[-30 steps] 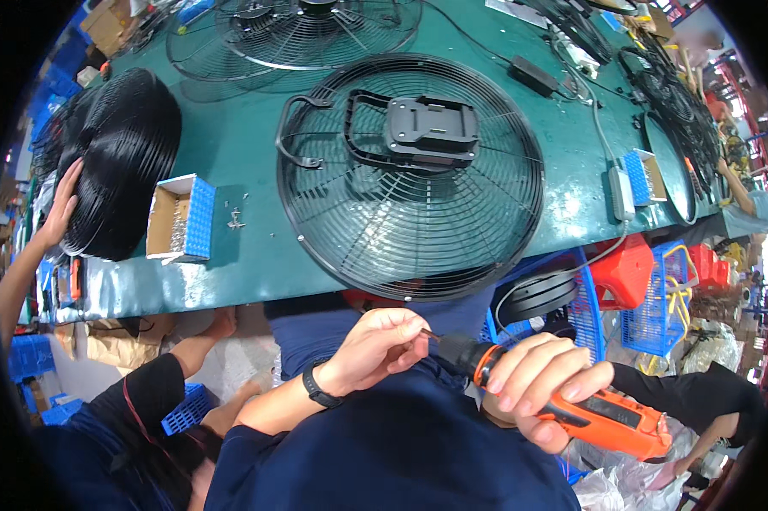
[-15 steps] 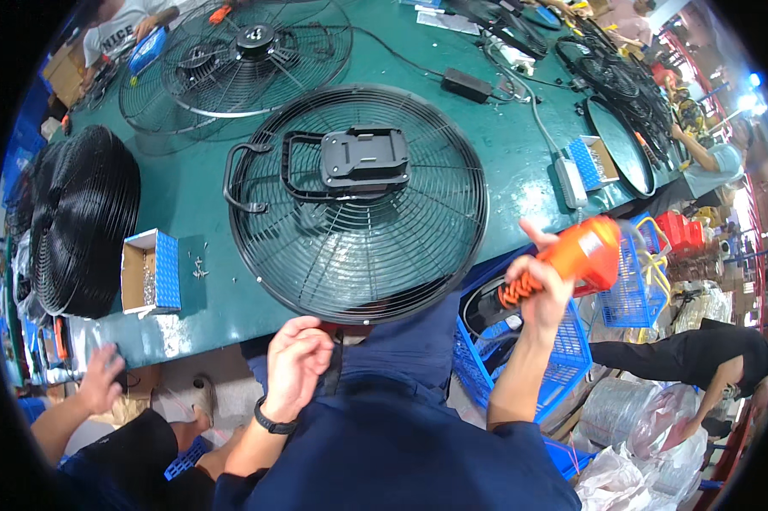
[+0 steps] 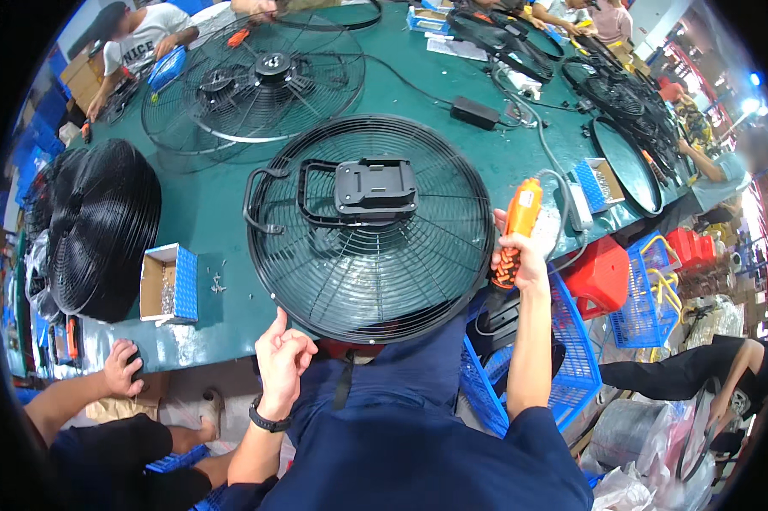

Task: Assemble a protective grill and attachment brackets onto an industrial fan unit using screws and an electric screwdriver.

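Note:
My right hand [image 3: 529, 262] grips an orange electric screwdriver [image 3: 523, 213] by its black-and-orange patterned handle, right of the fan. Its cord leaves the far end; its dark nose points down toward me. A round black fan guard [image 3: 358, 285] lies on the table before me. On it sit a black rectangular housing [image 3: 375, 187] and a curved black handle [image 3: 255, 200] at the left rim. At the near left rim is my left hand [image 3: 282, 362], index finger stretched out to the edge, the other fingers loosely bent, with nothing visible in them.
Left stand an open box of screws [image 3: 169, 285], loose screws [image 3: 218, 283] and a stack of black fan guards [image 3: 103, 230]. A blue basket [image 3: 576, 358] and red stool [image 3: 601, 274] are at right. A co-worker's hand [image 3: 122, 368] rests on the left table edge; others work beyond.
The screwdriver has swung from tilted rightward to nearly upright, closer to the fan's right rim. My left index finger has straightened from a bent pose. The co-worker's hand has come down onto the table edge.

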### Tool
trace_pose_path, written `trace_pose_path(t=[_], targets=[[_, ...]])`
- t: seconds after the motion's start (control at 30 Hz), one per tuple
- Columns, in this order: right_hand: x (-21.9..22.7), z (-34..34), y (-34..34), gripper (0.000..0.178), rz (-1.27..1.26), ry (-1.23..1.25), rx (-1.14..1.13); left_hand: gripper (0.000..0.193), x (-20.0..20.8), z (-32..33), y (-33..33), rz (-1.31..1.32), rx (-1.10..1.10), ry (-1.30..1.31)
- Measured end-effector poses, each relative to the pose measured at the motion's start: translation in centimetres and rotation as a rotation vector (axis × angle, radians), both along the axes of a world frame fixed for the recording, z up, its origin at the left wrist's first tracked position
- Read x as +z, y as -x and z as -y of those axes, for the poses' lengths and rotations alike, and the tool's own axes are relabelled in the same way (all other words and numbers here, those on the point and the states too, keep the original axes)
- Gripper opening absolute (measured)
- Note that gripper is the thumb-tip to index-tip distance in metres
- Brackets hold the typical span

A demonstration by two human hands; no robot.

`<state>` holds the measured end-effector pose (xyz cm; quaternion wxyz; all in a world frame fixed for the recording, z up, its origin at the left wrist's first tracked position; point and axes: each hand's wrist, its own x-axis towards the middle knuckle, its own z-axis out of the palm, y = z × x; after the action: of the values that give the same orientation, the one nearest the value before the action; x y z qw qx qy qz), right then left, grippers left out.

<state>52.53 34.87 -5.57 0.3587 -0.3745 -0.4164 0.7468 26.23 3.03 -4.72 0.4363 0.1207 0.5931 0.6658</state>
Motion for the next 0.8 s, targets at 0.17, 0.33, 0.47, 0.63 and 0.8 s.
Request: trace_pose_path(t=[0.17,0.33,0.47,0.63,0.8], targets=[[0.9,6.3,-0.3,0.055,0.057,-0.057,-0.172,0.058,0.6,-1.5,3.4,-0.137,0.091,0.062],[1.8,12.3,0.4,0.057,0.069,-0.089,-0.208,0.05,-0.2,-2.6,9.0,-0.167,0.281,0.031],[2.0,13.0,0.6,0.056,0.096,-0.118,-0.176,0.026,-0.6,-1.2,9.3,-0.087,0.363,-0.091],[2.8,13.3,0.6,0.055,0.14,-0.141,-0.165,0.013,0.1,0.9,5.4,-0.016,0.314,-0.206],[4.2,14.7,-0.1,0.051,0.128,-0.352,-0.172,0.015,0.5,2.9,-1.5,0.319,0.077,-0.201]])
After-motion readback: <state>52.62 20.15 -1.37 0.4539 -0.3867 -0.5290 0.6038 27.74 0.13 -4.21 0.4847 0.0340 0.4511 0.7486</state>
